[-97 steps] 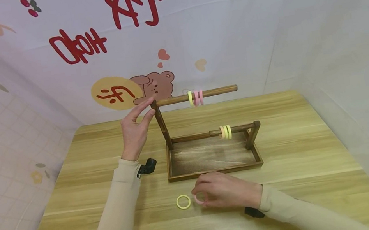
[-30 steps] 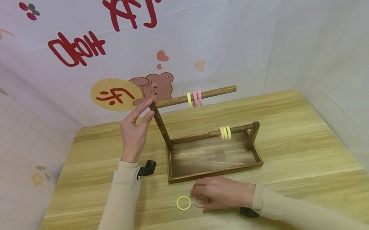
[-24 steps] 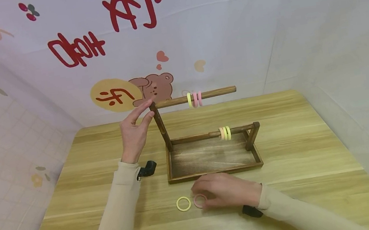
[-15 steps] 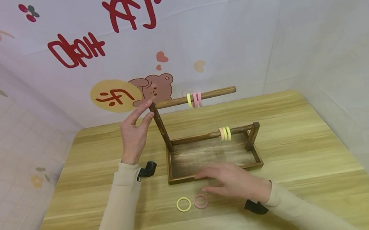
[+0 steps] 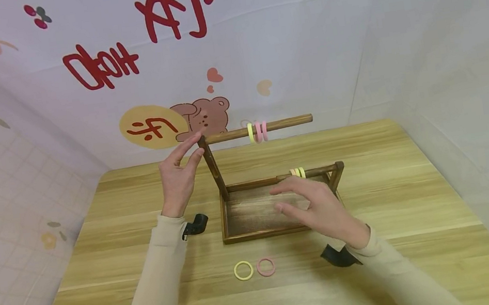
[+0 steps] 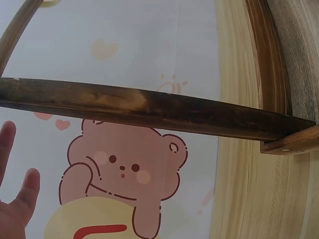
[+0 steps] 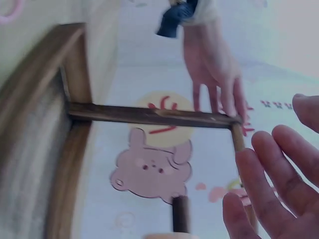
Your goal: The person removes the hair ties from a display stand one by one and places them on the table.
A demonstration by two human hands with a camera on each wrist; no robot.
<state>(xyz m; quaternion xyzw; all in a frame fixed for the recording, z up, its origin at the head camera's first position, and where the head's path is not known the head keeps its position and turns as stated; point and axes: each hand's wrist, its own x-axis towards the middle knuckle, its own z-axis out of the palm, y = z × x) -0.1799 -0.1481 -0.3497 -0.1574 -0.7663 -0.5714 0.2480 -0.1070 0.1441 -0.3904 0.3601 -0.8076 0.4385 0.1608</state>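
Note:
My left hand (image 5: 178, 180) touches the top of the tall post (image 5: 214, 170) of a dark wooden rack, fingers and thumb extended. Above the rack's tray (image 5: 253, 214) is my right hand (image 5: 323, 209), fingers spread and holding nothing. A yellow ring (image 5: 235, 272) and a pink ring (image 5: 273, 266) lie flat side by side on the table before the tray. One yellow ring (image 5: 251, 133) and two pink rings (image 5: 264, 131) hang on the upper rod (image 5: 292, 122). Orange and yellow rings (image 5: 296, 172) on the lower rod (image 5: 253, 184) are partly hidden by my right hand.
The rack stands on a wood-grain table (image 5: 400, 193). A short post (image 5: 336, 176) carries the lower rod's right end; the upper rod's right end is free. Behind the table hangs a white printed cloth (image 5: 303, 35).
My right hand has left the pink ring, which stays on the table, and moved up and right over the tray, its fingers opening. My left hand has stayed at the post.

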